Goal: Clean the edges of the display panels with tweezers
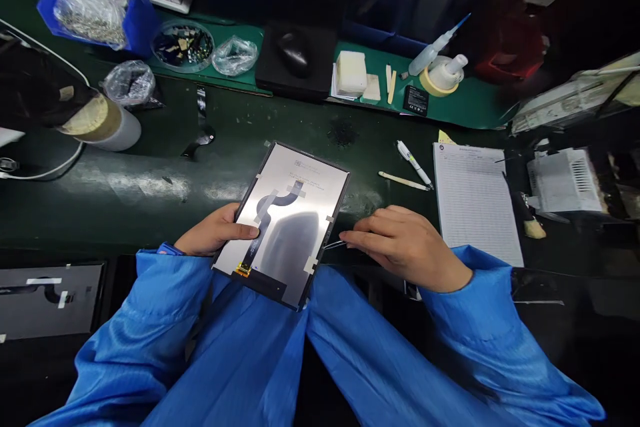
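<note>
Display panel (293, 213) gripped by left hand (213, 233); right hand (407, 247) pinches tweezers (334, 245).

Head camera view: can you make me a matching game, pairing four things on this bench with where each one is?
Things: 1 display panel; 2 thin metal tool; 3 white pen; 4 computer mouse.
Places: A on the black pad; B in the left hand; C pinched in the right hand; D just left of the paper form.
Pairs: 1-B, 2-C, 3-D, 4-A.
</note>
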`<move>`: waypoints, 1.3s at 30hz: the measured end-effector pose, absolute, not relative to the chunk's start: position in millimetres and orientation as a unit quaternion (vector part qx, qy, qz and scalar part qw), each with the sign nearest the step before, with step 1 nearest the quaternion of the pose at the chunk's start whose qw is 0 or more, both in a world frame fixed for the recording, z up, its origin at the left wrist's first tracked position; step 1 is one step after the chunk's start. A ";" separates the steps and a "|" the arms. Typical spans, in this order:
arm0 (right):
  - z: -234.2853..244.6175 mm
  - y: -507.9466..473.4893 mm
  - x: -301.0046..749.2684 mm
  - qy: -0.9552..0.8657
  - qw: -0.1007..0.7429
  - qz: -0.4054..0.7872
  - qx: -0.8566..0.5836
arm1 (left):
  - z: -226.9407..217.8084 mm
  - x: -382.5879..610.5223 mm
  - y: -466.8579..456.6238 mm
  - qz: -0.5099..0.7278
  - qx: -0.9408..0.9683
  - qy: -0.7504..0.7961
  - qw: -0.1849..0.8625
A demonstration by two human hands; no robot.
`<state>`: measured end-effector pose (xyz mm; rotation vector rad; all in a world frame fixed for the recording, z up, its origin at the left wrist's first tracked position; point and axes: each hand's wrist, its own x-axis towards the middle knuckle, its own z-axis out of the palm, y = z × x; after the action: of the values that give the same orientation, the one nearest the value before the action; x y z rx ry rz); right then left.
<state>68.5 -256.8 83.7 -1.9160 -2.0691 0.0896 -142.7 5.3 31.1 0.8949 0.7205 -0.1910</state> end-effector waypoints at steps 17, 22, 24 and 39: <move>83.6 -251.4 70.8 -0.742 0.197 0.113 -0.631 | 30.8 -141.4 10.0 -0.142 0.447 0.306 0.828; 86.0 -254.3 72.2 -0.743 0.214 0.158 -0.615 | 31.1 -142.0 9.5 -0.135 0.449 0.317 0.824; 88.3 -255.3 73.1 -0.739 0.217 0.134 -0.624 | 30.4 -142.3 9.6 -0.135 0.453 0.309 0.825; 87.6 -254.1 75.8 -0.756 0.153 0.038 -0.635 | 21.5 -146.9 17.5 -0.177 0.433 0.265 0.843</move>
<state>75.8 -254.1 87.6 -1.8220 -2.1674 0.1085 -146.9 17.5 21.5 0.9149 0.5605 -0.3743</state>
